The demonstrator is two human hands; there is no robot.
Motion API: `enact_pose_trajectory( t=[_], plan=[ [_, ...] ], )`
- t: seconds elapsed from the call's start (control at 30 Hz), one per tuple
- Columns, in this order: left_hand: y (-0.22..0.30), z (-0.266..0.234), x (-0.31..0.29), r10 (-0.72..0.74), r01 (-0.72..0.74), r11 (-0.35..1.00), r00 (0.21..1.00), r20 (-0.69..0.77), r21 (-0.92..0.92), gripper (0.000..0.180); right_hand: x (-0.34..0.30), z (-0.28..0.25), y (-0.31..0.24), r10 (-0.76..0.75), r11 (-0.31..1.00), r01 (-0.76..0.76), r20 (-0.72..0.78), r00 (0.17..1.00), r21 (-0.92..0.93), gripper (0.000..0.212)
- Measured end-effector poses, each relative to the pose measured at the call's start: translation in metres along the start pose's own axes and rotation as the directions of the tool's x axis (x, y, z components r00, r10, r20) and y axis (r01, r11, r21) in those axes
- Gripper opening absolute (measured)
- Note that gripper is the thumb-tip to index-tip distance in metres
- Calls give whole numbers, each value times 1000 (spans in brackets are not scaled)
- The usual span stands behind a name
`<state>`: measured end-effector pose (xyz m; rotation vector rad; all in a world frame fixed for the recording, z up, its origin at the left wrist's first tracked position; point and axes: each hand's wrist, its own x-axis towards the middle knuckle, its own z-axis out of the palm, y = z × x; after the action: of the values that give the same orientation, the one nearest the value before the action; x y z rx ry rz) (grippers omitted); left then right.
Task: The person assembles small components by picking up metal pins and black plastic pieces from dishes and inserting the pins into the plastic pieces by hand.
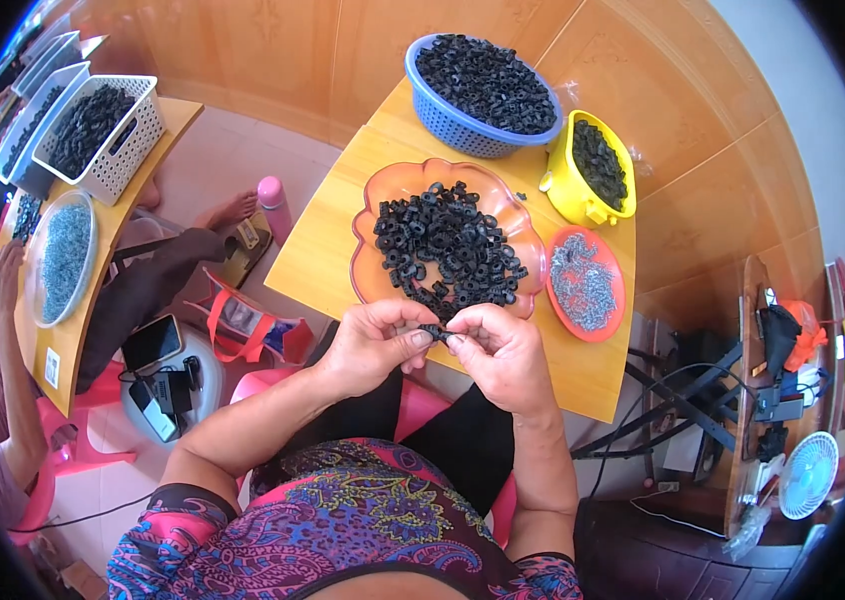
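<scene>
My left hand (375, 345) and my right hand (503, 357) meet just over the near rim of an orange scalloped bowl (373, 205). Between their fingertips they pinch one small black plastic part (434, 332); its finer shape is partly covered by the fingers. Both hands are closed on it, thumbs toward each other. Loose black plastic parts (443, 240) of a similar look lie heaped in the bowl. To the bowl's right, a small orange-red dish (616, 290) carries a spread of tiny silvery metal pieces (583, 283).
On my wooden table (328, 250), a blue basket (463, 135) and a yellow container (568, 190) hold more black parts. At left, another person's hands (1, 270) are beside a table with white baskets (143, 140) and a tray (93, 240). A pink bottle (274, 208) stands on the floor.
</scene>
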<state>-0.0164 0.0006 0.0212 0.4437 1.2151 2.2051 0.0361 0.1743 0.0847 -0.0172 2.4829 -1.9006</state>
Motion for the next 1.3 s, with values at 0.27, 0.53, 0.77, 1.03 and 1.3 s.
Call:
enact_pose_trajectory(
  t=[0.27, 0.53, 0.77, 1.03, 1.3],
  plan=[
    [4, 1, -2, -47, 49, 993, 999, -16, 108, 16, 5, -1, 7, -8, 1000, 8, 18, 1000, -28, 11],
    [15, 5, -1, 228, -267, 822, 964, 139, 503, 16, 12, -13, 11, 133, 947, -196, 246, 960, 254, 10],
    [9, 4, -4, 126, -161, 855, 987, 104, 493, 17, 10, -5, 17, 121, 986, -143, 234, 965, 82, 12],
    [9, 0, -4, 41, -55, 952, 998, 54, 301, 14, 13, -13, 28, 35, 925, -131, 265, 964, 356, 20],
    [4, 4, -6, 66, -89, 942, 995, 80, 325, 12, 13, -8, 30, 52, 913, -166, 296, 954, 374, 20]
  ],
)
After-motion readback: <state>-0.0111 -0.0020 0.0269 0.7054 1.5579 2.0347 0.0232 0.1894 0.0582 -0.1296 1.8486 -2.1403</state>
